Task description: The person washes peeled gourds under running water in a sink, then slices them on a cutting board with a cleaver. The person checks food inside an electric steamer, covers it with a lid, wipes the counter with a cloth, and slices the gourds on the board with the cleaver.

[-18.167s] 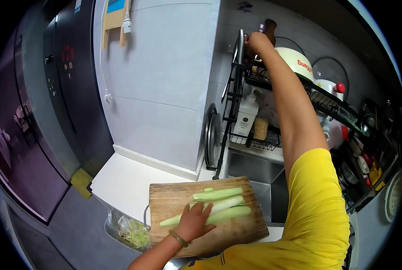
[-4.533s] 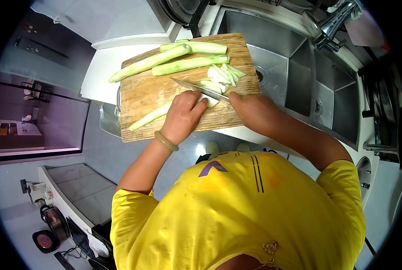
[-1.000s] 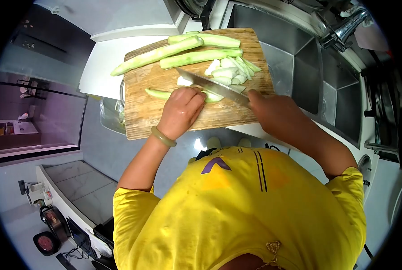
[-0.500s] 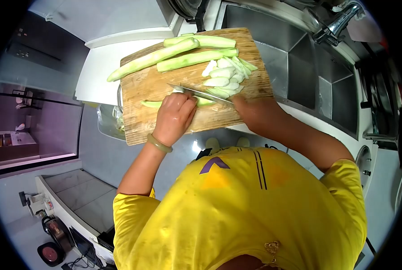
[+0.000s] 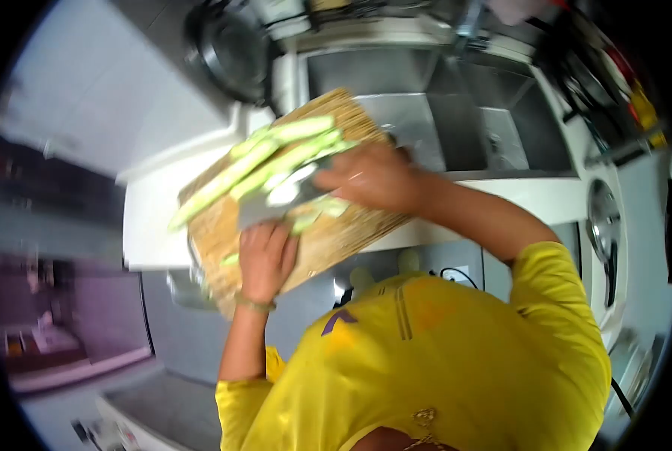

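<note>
My right hand (image 5: 370,177) is closed around the handle of a kitchen knife (image 5: 254,212). The broad blade lies tilted over the wooden cutting board (image 5: 328,244), beside the pale slices. My left hand (image 5: 266,252), with a bangle at the wrist, curls its fingers over a peeled green gourd piece (image 5: 230,259), whose ends show on both sides. White-green slices (image 5: 283,194) lie around the blade, partly hidden by it and by my right hand. Several long peeled gourds (image 5: 227,179) rest along the board's far side. Motion blur softens the details.
A steel double sink (image 5: 445,113) lies behind the board to the right. A dark pan (image 5: 234,56) is at the back left. White counter (image 5: 151,225) shows left of the board, with a clear plastic container (image 5: 189,289) below. A lid or pan (image 5: 603,218) sits at right.
The view has swung, so the board appears turned and further left. My right hand has moved over the slices, and the knife now shows its broad side. My left hand stays on the gourd piece.
</note>
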A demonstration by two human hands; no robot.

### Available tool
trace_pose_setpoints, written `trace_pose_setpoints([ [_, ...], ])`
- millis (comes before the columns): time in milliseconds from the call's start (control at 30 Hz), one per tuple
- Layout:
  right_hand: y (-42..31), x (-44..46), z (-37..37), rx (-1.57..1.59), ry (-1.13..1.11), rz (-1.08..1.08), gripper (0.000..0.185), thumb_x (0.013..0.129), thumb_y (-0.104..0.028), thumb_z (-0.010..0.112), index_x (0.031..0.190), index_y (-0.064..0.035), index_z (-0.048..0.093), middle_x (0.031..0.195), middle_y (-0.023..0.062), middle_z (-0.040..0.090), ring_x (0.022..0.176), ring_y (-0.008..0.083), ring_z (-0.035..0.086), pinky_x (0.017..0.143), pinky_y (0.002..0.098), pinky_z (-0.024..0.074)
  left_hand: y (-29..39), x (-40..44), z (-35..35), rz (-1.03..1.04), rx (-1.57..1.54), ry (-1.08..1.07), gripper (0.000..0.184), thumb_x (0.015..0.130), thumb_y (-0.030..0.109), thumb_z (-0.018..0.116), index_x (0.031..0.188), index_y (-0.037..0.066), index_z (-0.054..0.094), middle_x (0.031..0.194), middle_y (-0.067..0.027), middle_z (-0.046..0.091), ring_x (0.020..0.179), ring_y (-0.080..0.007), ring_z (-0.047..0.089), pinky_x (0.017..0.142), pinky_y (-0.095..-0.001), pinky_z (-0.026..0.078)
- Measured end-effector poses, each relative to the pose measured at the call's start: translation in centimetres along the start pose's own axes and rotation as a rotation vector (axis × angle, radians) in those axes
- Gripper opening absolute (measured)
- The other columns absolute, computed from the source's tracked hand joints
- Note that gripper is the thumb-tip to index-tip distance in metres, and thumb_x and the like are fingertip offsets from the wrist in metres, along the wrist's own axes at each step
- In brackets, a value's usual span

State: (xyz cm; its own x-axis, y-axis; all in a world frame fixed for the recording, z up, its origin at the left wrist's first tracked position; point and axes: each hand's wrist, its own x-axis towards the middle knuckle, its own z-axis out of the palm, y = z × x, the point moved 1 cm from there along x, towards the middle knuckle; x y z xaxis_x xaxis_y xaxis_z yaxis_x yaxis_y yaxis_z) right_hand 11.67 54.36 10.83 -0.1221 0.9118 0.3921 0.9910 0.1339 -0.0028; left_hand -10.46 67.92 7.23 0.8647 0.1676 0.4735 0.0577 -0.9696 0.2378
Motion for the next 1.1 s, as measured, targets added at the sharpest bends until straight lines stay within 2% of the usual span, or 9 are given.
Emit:
trace_pose_setpoints([
  [333, -1.8, -2.4, 1.0, 0.068, 0.154, 0.145, 0.02, 0.079, -0.031, 0.067, 0.086, -0.0124, 0.066, 0.09, 0.0063, 0.064, 0.09, 0.0258, 0.063, 0.078, 0.0405, 0.0493, 1.5, 0.1, 0.1, -0.222, -0.163, 0.056, 0.016, 0.092, 0.011, 0.061, 0.09, -0.004, 0.067, 0.083, -0.0201, 0.062, 0.077, -0.0381, 0.057, 0.073, -0.0451, 0.046],
  [433, -2.2, -10.2, -4.7, 0.2, 0.199, 0.394, 0.023, 0.086, -0.029, 0.062, 0.1, -0.012, 0.064, 0.096, 0.0087, 0.062, 0.095, 0.0284, 0.062, 0.086, 0.0426, 0.047, 2.5, 1.2, 0.3, -0.254, -0.204, 0.112, 0.02, 0.095, 0.016, 0.063, 0.096, -0.003, 0.067, 0.083, -0.0124, 0.065, 0.072, -0.0239, 0.059, 0.065, -0.0356, 0.048],
  [467, -2.5, -13.3, -6.1, 0.208, 0.206, 0.468, 0.026, 0.09, -0.027, 0.061, 0.111, -0.0116, 0.062, 0.102, 0.0101, 0.06, 0.098, 0.0294, 0.061, 0.09, 0.0426, 0.0467, 4.5, 2.2, 0.6, -0.18, -0.157, 0.096, 0.041, 0.096, 0.041, 0.061, 0.099, 0.002, 0.072, 0.083, -0.0138, 0.069, 0.07, -0.0244, 0.061, 0.064, -0.0337, 0.053],
  [600, -6.8, -26.7, -13.6, 0.196, 0.078, 0.857, 0.03, 0.092, -0.027, 0.059, 0.117, -0.0116, 0.061, 0.109, 0.0116, 0.062, 0.102, 0.0307, 0.06, 0.093, 0.0428, 0.0472, 11.8, 4.9, 3.0, -0.072, -0.294, 0.078, 0.034, 0.096, 0.033, 0.063, 0.095, 0.0, 0.073, 0.085, -0.0139, 0.069, 0.07, -0.0227, 0.061, 0.061, -0.0343, 0.053],
  [667, -10.2, -34.3, -16.7, 0.028, 0.3, 0.887, 0.021, 0.089, -0.028, 0.06, 0.103, -0.012, 0.064, 0.1, 0.0092, 0.064, 0.09, 0.0285, 0.064, 0.074, 0.0438, 0.0532, 17.1, 5.7, 4.9, 0.007, -0.353, 0.027, 0.034, 0.096, 0.032, 0.063, 0.095, 0.0, 0.072, 0.085, -0.0138, 0.069, 0.07, -0.0224, 0.062, 0.061, -0.0338, 0.054],
  [800, -18.6, -49.7, -25.2, -0.358, 0.409, 1.017, 0.02, 0.088, -0.025, 0.062, 0.102, -0.0119, 0.066, 0.096, 0.0086, 0.065, 0.08, 0.0281, 0.066, 0.064, 0.0415, 0.0547, 30.3, 4.8, 8.3, 0.244, -0.457, -0.048, 0.035, 0.097, 0.034, 0.062, 0.1, 0.0, 0.072, 0.09, -0.014, 0.07, 0.074, -0.0203, 0.064, 0.063, -0.0329, 0.056],
  [900, -25.4, -60.9, -35.1, -0.612, 0.265, 1.263, 0.02, 0.093, -0.023, 0.056, 0.103, -0.0107, 0.068, 0.104, 0.0062, 0.068, 0.09, 0.0259, 0.067, 0.071, 0.0378, 0.0562, 40.0, 2.6, 12.8, 0.301, -0.621, -0.158, 0.016, 0.094, 0.013, 0.062, 0.094, -0.002, 0.065, 0.083, -0.0126, 0.064, 0.072, -0.0235, 0.059, 0.066, -0.0352, 0.048],
  [1000, -29.8, -74.0, -45.7, -1.019, 0.302, 1.28, 0.015, 0.091, -0.019, 0.061, 0.096, -0.0094, 0.071, 0.092, 0.0099, 0.068, 0.08, 0.0297, 0.065, 0.072, 0.0397, 0.0526, 50.9, 1.6, 13.9, 0.522, -0.634, -0.197, 0.013, 0.092, 0.01, 0.062, 0.092, -0.002, 0.064, 0.083, -0.0132, 0.064, 0.072, -0.0243, 0.059, 0.067, -0.0344, 0.048],
  [1100, -33.5, -82.9, -56.6, -1.142, 0.435, 1.649, 0.017, 0.087, -0.021, 0.066, 0.098, -0.0094, 0.072, 0.093, 0.0127, 0.069, 0.087, 0.0337, 0.065, 0.078, 0.0422, 0.0521, 60.9, 1.5, 11.8, 0.616, -0.664, -0.219, 0.01, 0.089, 0.007, 0.064, 0.093, -0.001, 0.065, 0.09, -0.0153, 0.066, 0.084, -0.0323, 0.062, 0.076, -0.0401, 0.049],
])
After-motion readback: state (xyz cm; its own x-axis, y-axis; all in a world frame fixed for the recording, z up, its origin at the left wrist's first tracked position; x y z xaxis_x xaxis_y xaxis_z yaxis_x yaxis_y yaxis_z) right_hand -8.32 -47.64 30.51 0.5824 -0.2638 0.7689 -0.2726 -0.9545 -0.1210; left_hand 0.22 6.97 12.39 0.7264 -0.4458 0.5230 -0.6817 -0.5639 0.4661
